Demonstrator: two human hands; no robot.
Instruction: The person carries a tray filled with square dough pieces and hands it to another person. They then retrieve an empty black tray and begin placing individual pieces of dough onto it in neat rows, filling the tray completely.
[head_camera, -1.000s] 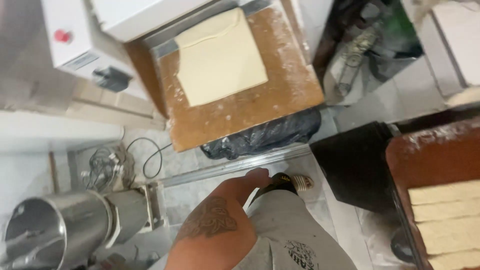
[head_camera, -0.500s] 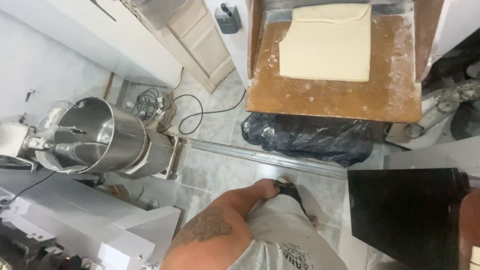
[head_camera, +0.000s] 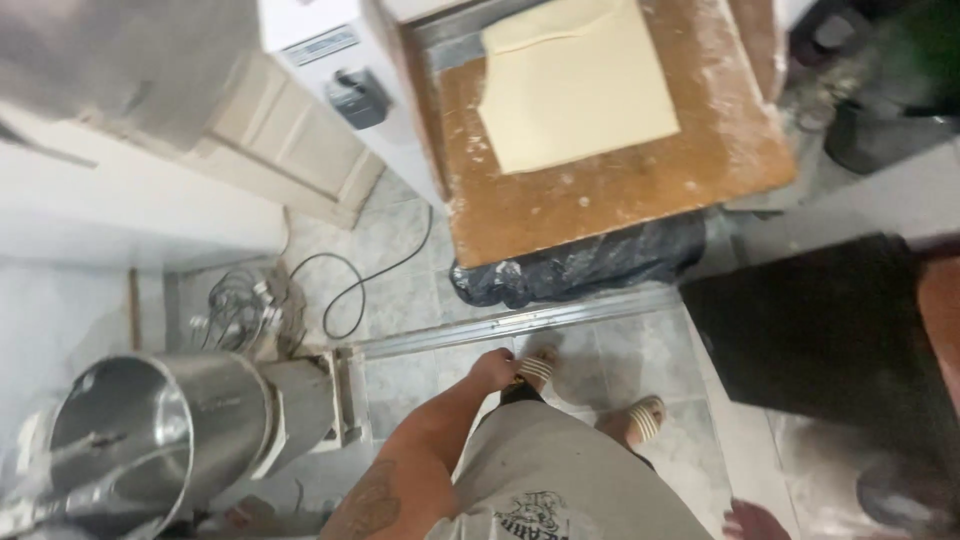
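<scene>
Two hands of yours show, and neither holds anything. Start at the left: the steel mixing bowl (head_camera: 135, 440) lies tipped on its stand at the lower left of the floor, its open mouth towards you, with a coil of wire (head_camera: 235, 310) and a black cable (head_camera: 365, 280) on the tiles just behind it. Your left hand (head_camera: 495, 368) hangs at the end of your tattooed forearm, fingers curled loosely inward so that grip is closed on nothing, just above your sandalled foot (head_camera: 540, 368) and just this side of the metal rail (head_camera: 520, 322) that crosses the floor. Your other foot (head_camera: 640, 415) stands to the right of it. Beyond the rail, a black bag (head_camera: 580, 265) sits under the near edge of the floured wooden table (head_camera: 600, 200). The sheet of pale dough (head_camera: 575, 85) lies flat towards the table's far edge, well apart from both hands. Your right hand (head_camera: 750, 522) only peeks in at the bottom edge, near a dark box (head_camera: 820, 330); I cannot tell how its grip stands.
</scene>
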